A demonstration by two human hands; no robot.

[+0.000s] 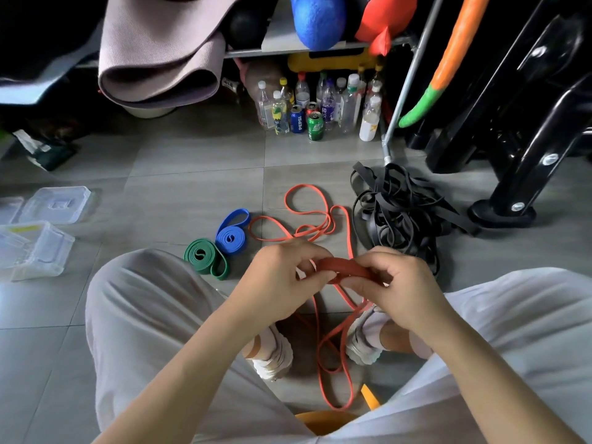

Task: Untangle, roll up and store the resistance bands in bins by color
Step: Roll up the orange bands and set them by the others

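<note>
Between knees (pixel 144 283), left hand (pixel 282 277), right hand (pixel 394 283) pinching one red band (pixel 344 267); perhaps three bins (pixel 35 251).

Bare tile floor (pixel 198 168) ahead-left of me gives an open reach toward the clear bins (pixel 35 248). Rolled green band (pixel 205 257) and blue band (pixel 231 237) sit just beside my left knee (pixel 134 277), in that lane. Red band (pixel 347 269) loops sprawl straight ahead. Black band tangle (pixel 400 216) blocks the right, against the machine foot (pixel 499 216). Bottles (pixel 320 104) wall off the far side.
</note>
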